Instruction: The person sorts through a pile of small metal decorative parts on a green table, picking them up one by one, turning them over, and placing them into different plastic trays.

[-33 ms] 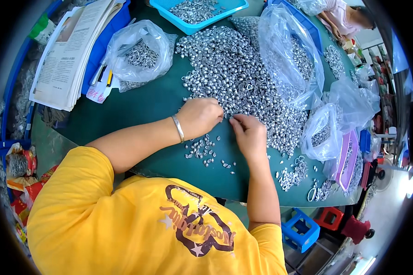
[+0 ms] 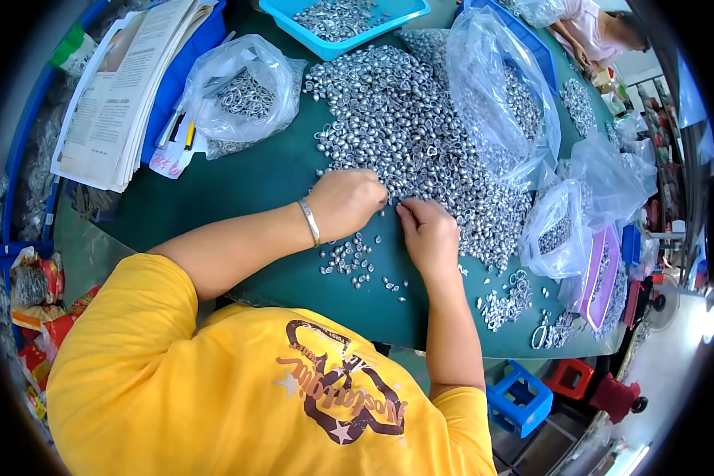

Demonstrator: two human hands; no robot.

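Observation:
A large heap of small silver-grey metal pieces point(image 2: 397, 119), rounded and hollow-looking, spreads over the green table. My left hand point(image 2: 347, 205), with a silver bangle at the wrist, is closed at the heap's near edge, fingertips bent down. Just right of it, my right hand point(image 2: 430, 232) is pinched, thumb and forefinger together beside the same edge. Whatever either hand holds is too small or hidden to name. Between my forearms lies a small loose group of the same metal pieces point(image 2: 347, 258). Another cluster of silver pieces point(image 2: 506, 301) lies right of my right forearm.
Clear plastic bags of metal pieces point(image 2: 242, 91) stand left of the heap, and a larger bag point(image 2: 492, 95) stands right. A turquoise basket point(image 2: 325, 49) is at the back, a purple tray point(image 2: 603, 278) at right. Papers point(image 2: 119, 95) lie far left. Another person point(image 2: 591, 36) sits far right.
My right hand has shifted very slightly to the left. My left hand and the heap look the same.

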